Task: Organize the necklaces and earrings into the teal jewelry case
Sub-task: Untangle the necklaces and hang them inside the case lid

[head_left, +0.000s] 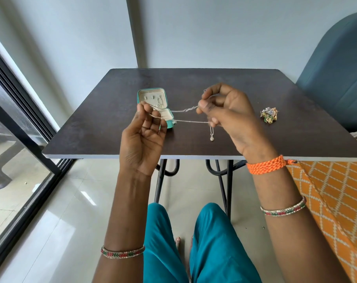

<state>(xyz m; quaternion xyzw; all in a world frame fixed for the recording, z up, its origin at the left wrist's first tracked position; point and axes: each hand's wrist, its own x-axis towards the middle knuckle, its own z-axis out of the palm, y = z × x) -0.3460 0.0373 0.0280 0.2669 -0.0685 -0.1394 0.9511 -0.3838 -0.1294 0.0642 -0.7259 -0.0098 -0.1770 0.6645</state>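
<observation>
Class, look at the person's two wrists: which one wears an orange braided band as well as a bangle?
The right wrist: an orange braided band sits above its beaded bangle. The left wrist carries only a bangle.

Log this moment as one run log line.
step: necklace in hand | left hand: pinches chain | right hand: pinches chain, pendant hanging | case: open on table | earrings: on table, right

Bare arms. Beaded red-green bangle (122,252) on left forearm, matching bangle (283,209) and orange braided wristband (266,164) on right. Teal trousers (214,246).
</observation>
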